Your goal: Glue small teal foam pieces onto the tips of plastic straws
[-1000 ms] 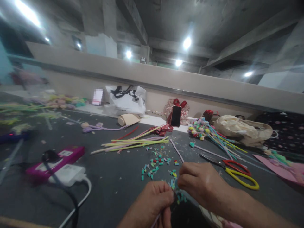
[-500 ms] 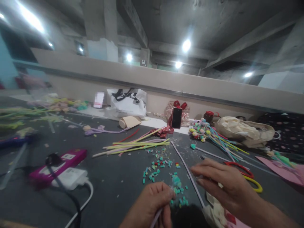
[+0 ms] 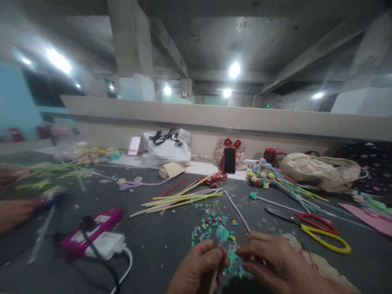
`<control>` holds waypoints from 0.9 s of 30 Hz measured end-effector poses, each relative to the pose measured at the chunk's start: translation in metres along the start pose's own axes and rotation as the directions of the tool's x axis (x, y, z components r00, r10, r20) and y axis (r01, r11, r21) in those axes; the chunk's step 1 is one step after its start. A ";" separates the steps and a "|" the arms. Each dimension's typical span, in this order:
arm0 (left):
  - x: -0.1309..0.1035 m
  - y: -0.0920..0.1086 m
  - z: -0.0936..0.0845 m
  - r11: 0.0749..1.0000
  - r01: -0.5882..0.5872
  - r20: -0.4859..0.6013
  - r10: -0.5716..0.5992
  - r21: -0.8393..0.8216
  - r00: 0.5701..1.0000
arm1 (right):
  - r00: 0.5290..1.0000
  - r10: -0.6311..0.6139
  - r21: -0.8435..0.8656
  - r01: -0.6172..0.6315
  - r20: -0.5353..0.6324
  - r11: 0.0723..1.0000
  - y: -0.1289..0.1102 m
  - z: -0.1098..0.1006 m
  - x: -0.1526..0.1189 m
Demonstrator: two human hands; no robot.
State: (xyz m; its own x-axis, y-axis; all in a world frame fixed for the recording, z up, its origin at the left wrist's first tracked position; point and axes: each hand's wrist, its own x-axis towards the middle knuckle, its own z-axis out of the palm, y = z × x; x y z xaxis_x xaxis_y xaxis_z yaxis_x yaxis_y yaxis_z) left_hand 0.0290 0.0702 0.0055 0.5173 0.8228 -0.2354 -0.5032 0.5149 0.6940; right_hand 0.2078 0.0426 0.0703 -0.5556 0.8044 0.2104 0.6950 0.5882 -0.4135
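My left hand (image 3: 199, 265) pinches a pale purple chenille stem (image 3: 213, 277) near its top. A fluffy teal flower head (image 3: 222, 232) tops that stem, just above my thumb and fingertips. My right hand (image 3: 272, 263) hovers close by on the right, its fingers loosely bent and apart, with nothing visible in them. Small cut teal pieces (image 3: 231, 259), with a few red and yellow ones, lie scattered around and beyond my hands. Another purple stem (image 3: 237, 211) lies on the dark table, its near end behind my right hand.
Scissors (image 3: 324, 239) with red and yellow handles lie at the right. Loose yellow and purple stems (image 3: 183, 199), a flower bundle (image 3: 260, 173) and a propped phone (image 3: 229, 160) are farther back. A magenta power strip (image 3: 107, 222) with cables is left, near another person's hand (image 3: 15, 214).
The view has tilted up and shifted left. My left hand has raised the teal-topped stem into clearer sight, and my right hand has come closer to it. The scissors are less covered.
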 end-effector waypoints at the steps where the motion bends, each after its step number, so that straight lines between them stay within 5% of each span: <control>1: -0.001 0.001 0.001 1.000 -0.006 0.004 0.006 0.000 1.000 | 1.000 0.000 0.008 0.000 -0.002 1.000 -0.002 -0.001 0.000; 5: -0.009 0.005 0.009 0.998 -0.026 -0.015 0.027 0.054 1.000 | 1.000 0.015 0.051 -0.014 -0.007 0.999 -0.012 -0.003 -0.006; 8: -0.015 0.004 0.014 0.997 -0.026 0.004 0.025 0.078 1.000 | 0.986 0.136 0.203 -0.113 -0.101 0.973 -0.017 0.004 -0.012; 13: -0.023 -0.003 0.024 0.990 -0.035 0.096 0.022 0.137 0.995 | 0.940 0.326 0.618 -0.201 -0.096 0.760 -0.015 0.024 -0.017; 18: -0.030 0.000 0.033 0.981 -0.033 0.067 0.020 0.189 0.998 | 0.964 0.247 0.736 -0.099 -0.096 0.670 -0.023 0.021 -0.016; 27: -0.015 -0.013 0.020 0.933 -0.078 0.076 0.055 0.351 0.996 | 0.966 0.194 0.716 -0.013 -0.172 0.698 -0.026 0.011 -0.019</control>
State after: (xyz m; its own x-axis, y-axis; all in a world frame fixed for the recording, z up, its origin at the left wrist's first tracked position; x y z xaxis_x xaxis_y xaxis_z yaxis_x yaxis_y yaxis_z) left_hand 0.0418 0.0465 0.0136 0.5400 0.8292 -0.1444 -0.2670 0.3315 0.9049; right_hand 0.1948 0.0114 0.0672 -0.3236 0.9053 0.2750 0.1658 0.3404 -0.9255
